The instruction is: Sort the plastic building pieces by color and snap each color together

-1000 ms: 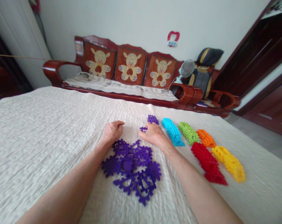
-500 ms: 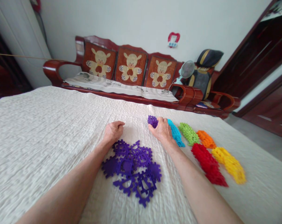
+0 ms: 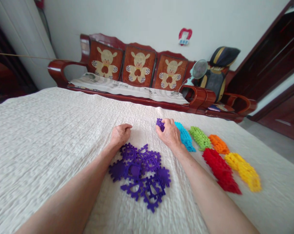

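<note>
My right hand [image 3: 169,132] is closed around a small stack of purple interlocking plastic pieces [image 3: 160,124], at the bed's far middle; my palm and fingers cover much of the stack. My left hand [image 3: 121,133] rests on the cover to the left with its fingers curled in, and whether anything is inside them is hidden. Between my forearms lies a loose heap of flat purple toothed pieces [image 3: 134,169], some solid and some with cut-out shapes. A light blue stack of pieces [image 3: 185,137] lies just right of my right hand.
Green [image 3: 200,137], orange [image 3: 219,144], red [image 3: 220,169] and yellow stacks [image 3: 244,171] lie on the right of the white quilted cover [image 3: 52,130]. Beyond its far edge stand a wooden sofa [image 3: 137,92] and a small fan [image 3: 198,69].
The view has shifted slightly, so everything sits a little differently in the frame. Both hands keep nearly the same pose, the right one still around the purple stack.
</note>
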Tool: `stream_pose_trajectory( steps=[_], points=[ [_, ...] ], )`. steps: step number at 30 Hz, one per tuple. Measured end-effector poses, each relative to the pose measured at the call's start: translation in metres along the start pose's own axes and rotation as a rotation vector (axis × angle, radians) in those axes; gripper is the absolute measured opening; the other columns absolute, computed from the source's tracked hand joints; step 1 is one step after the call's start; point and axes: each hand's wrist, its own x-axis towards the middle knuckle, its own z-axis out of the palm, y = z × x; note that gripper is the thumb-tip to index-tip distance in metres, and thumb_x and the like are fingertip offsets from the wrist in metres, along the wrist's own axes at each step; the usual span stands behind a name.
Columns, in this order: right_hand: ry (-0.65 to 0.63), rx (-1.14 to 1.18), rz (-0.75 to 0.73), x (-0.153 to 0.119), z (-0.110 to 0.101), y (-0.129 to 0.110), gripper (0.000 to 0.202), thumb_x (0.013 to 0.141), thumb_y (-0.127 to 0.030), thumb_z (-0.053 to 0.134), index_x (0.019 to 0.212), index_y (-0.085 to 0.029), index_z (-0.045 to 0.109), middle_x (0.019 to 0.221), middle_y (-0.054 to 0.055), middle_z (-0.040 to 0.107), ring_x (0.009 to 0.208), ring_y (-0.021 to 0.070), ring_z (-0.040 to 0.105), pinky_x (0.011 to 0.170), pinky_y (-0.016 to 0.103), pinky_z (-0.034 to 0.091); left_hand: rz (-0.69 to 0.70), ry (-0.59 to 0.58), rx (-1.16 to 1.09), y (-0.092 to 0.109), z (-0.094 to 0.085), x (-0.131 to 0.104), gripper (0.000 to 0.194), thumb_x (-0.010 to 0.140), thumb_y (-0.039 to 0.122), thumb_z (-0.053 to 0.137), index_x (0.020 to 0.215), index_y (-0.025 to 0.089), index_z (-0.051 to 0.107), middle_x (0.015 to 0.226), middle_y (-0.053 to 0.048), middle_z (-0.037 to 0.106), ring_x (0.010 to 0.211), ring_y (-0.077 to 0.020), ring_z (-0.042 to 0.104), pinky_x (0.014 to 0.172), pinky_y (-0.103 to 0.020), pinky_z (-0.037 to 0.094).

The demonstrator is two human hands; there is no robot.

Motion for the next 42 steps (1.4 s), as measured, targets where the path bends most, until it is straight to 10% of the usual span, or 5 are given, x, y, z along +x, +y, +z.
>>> stream_pose_trajectory(
  steps=[10, 18, 25, 32, 42],
  points=[
    [-0.652, 0.418, -0.182, -0.02, -0.003, -0.021, 0.031, 0.073, -0.028, 0.065, 0.102, -0.017, 0.07, 0.088, 0.002, 0.067, 0.076, 0.0136, 0.06, 0.073, 0.025, 0.046, -0.004, -0.001, -0.008, 0.0, 0.001, 0.0, 0.035, 0.085, 0.018, 0.046, 0.106, 0.021, 0.075, 0.107, -0.002, 0.074, 0.102, -0.0176, 0.068, 0.096, -0.023, 0.048],
    [-0.454, 0.526, -0.253, -0.054, -0.018, -0.031, 0.038, 0.074, -0.023, 0.061, 0.112, -0.021, 0.064, 0.121, 0.008, 0.06, 0.108, 0.0195, 0.059, 0.096, 0.033, 0.045, -0.002, 0.003, -0.044, -0.003, 0.002, 0.0, 0.036, 0.084, 0.019, 0.046, 0.106, 0.021, 0.075, 0.107, -0.003, 0.074, 0.102, -0.0184, 0.068, 0.095, -0.025, 0.049],
    [-0.311, 0.828, 0.143, -0.075, -0.006, -0.026, 0.036, 0.086, -0.048, 0.049, 0.104, -0.019, 0.062, 0.102, 0.008, 0.07, 0.095, 0.0213, 0.065, 0.088, 0.034, 0.051, -0.035, 0.011, -0.161, -0.007, 0.002, 0.002, 0.036, 0.082, 0.019, 0.047, 0.106, 0.018, 0.074, 0.097, -0.004, 0.076, 0.094, -0.0166, 0.069, 0.093, -0.025, 0.05],
    [-0.269, 0.861, 0.183, -0.07, 0.002, -0.022, 0.039, 0.084, -0.054, 0.049, 0.092, -0.019, 0.064, 0.088, 0.006, 0.071, 0.084, 0.0214, 0.066, 0.083, 0.034, 0.052, -0.08, -0.067, -0.32, -0.013, -0.002, 0.002, 0.038, 0.082, 0.023, 0.047, 0.11, 0.015, 0.071, 0.09, -0.005, 0.076, 0.081, -0.0141, 0.069, 0.079, -0.024, 0.054],
    [-0.282, 0.877, 0.256, -0.061, -0.006, -0.024, 0.044, 0.076, -0.057, 0.052, 0.089, -0.017, 0.065, 0.086, 0.005, 0.071, 0.085, 0.02, 0.066, 0.08, 0.034, 0.052, 0.158, -0.05, 0.022, -0.01, -0.046, -0.098, 0.037, 0.088, 0.022, 0.046, 0.12, 0.019, 0.065, 0.122, -0.008, 0.067, 0.116, -0.0202, 0.061, 0.104, -0.032, 0.045]
  ],
)
